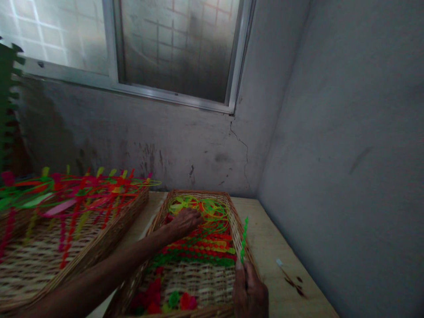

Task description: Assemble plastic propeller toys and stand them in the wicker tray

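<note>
My right hand is closed on the lower end of a green twisted plastic stick, which stands nearly upright over the wicker basket's right rim. My left hand reaches into that wicker basket, over the yellow-green ringed propellers at its far end. The left fingers bend downward and their tips are hidden, so I cannot tell whether they grip one. Red, orange and green twisted sticks lie across the basket's middle. Small red and green plastic pieces sit in its near left corner.
On the left, a second wicker basket bears assembled propeller toys with their sticks hanging down. A small white-ended item and dark marks are on the wooden table at right. Walls and a window close off the back.
</note>
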The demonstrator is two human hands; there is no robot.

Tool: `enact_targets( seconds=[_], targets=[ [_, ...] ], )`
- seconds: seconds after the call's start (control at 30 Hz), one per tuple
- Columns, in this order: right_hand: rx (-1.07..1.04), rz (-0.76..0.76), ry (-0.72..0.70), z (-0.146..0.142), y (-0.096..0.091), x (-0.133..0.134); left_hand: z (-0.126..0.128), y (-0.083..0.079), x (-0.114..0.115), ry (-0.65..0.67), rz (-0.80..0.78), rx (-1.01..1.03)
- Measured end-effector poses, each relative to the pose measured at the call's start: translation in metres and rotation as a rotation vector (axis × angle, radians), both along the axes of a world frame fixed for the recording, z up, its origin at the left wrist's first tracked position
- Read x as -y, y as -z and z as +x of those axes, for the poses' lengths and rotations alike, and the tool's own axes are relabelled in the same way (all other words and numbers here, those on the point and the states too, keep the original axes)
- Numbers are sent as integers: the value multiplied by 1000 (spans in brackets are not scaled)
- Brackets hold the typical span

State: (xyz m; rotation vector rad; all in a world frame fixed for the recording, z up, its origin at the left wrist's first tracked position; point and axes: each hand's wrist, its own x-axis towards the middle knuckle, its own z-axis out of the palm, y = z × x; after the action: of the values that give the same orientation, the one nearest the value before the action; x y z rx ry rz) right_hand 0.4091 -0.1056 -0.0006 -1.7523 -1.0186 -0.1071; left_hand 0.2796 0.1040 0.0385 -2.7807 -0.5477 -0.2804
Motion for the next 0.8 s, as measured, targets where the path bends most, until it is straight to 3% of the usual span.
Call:
enact_targets(
  seconds=[0.1,0.23,0.37,0.47,0.63,0.8],
  targets=[
    [-23,-4,-20,0,1,0,-2,-16,-8,8,21,33],
    [-30,-1,-35,0,3,0,-5,-49,-18,11,31,102],
    [-52,21,-42,0,3,0,-13,-79,-13,6,-35,219],
    [-54,16,-25,-1,1,0,-26,-91,-4,-25,-113,320],
    [-107,1,-34,1,2,-2,-48,-85,2,-80,-320,428],
    [-239,44,-57,-6,5,1,-59,-57,14,-235,-982,712]
  ],
)
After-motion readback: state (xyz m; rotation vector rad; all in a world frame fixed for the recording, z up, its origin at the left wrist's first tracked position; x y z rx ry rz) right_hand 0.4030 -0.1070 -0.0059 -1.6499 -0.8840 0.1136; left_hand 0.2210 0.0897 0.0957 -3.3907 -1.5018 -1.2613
